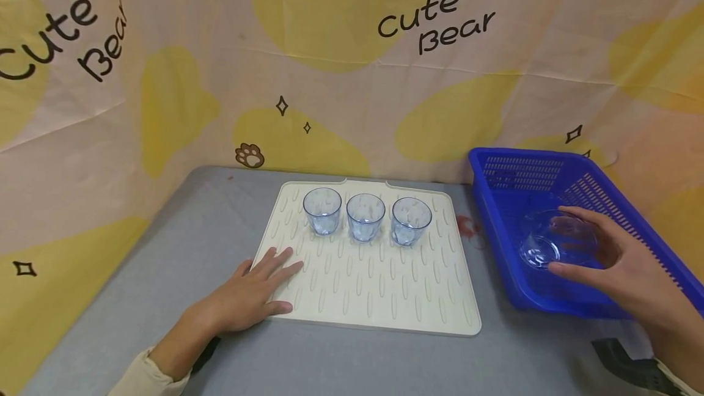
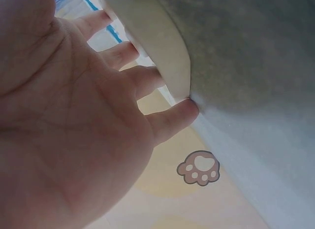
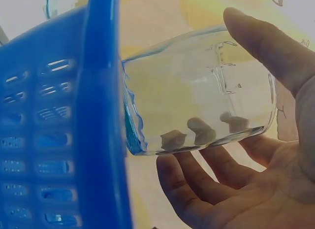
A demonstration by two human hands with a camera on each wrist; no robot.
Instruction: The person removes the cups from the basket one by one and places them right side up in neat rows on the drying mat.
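Three clear blue-tinted plastic cups point(image 1: 365, 217) stand upright in a row on the cream ribbed rubber drying mat point(image 1: 385, 298), well beyond the fingertips of the left hand point(image 1: 250, 295). That hand lies flat and spread, holding nothing, its fingers pressing the mat's near-left edge and its heel on the grey table point(image 1: 165, 249). The right hand point(image 1: 621, 261) is curled round a fourth clear cup point(image 1: 555, 240), thumb on one side and fingers on the other, lying on its side inside the blue perforated plastic basket point(image 1: 528, 176).

By my judgement, the step in hand is picking that cup out of the basket; the grip looks made but the cup is not yet clear of the rim. The next move would call for lifting it over the basket wall, turning it upright and setting it on a free part of the mat, perhaps beside the row.

From the right wrist, three fingertips point(image 3: 199, 130) show through the cup wall point(image 3: 197, 91), pressed against its far side, which the head view cannot resolve. The left wrist view shows fingers point(image 2: 172, 118) touching the mat's rounded edge point(image 2: 167, 47); only the head view shows the row of cups.
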